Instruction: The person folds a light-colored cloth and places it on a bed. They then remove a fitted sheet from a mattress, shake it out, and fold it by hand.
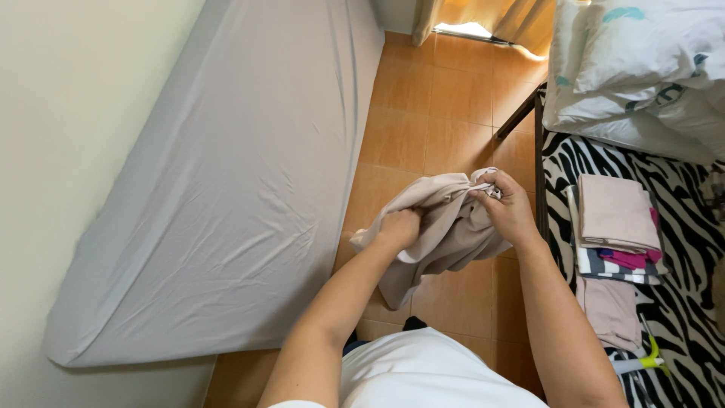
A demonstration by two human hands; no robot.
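- Between our two hands, held up over an orange tiled floor (445, 98), hangs a crumpled beige garment (445, 227); we cannot tell what kind of garment it is.
- Our left hand (399, 227) is closed into the cloth from below, knuckles up, fingers buried in the folds so we cannot see their tips.
- Our right hand (510, 208) sits slightly higher and further out, its fingers curled tight and pinching a bunched edge at the top of the cloth.
- Both forearms reach forward from our white shirt (430, 374), elbows bent, wrists angled in toward each other.
- Below the fingers, a loose end of the garment dangles close to the floor; we judge it could brush the tiles if the hands drop lower.
- We also judge that the right pinch holds only a small bunch, so a sharp shake could pull it free and let the cloth fall.
- Left of the fingers, well apart, lies a mattress in a grey sheet (234, 174) along a pale wall.
- Right of the fingers, near the right wrist, a zebra-print bedspread (680, 249) carries a stack of folded clothes (615, 223) in pink, striped and magenta.
- Beyond that stack, further from the fingers, rest white pillows (642, 60), and a yellow curtain (498, 15) hangs at the far end.
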